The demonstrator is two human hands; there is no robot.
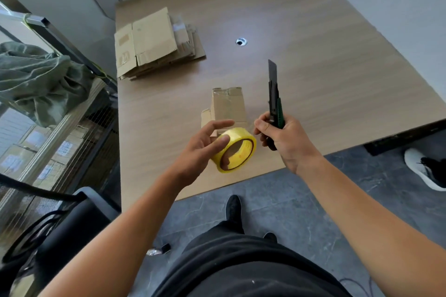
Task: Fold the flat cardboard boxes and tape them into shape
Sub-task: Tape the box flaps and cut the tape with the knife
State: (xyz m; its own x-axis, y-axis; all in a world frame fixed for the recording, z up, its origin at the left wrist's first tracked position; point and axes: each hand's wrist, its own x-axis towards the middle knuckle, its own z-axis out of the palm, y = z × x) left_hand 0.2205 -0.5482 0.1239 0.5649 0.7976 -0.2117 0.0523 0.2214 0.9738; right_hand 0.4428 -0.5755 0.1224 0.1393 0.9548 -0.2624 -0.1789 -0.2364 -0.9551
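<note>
Flat cardboard boxes (154, 46) stacked far-left on the counter (313, 55), left hand (200, 152) forward, grip pinching the yellow tape roll (237, 152) just before a small folded box (228, 106), right hand (287, 140) grip clamped round an upright utility knife (274, 94), blade out.

One wooden table (313, 67). One stack of flat cardboard boxes (154, 43), its sheets too closely layered to count. One small folded box (228, 106). One roll of yellow tape (237, 134). One utility knife (274, 101). Two bare hands: the left hand (200, 152) and the right hand (287, 142). One white shoe (422, 169).
</note>
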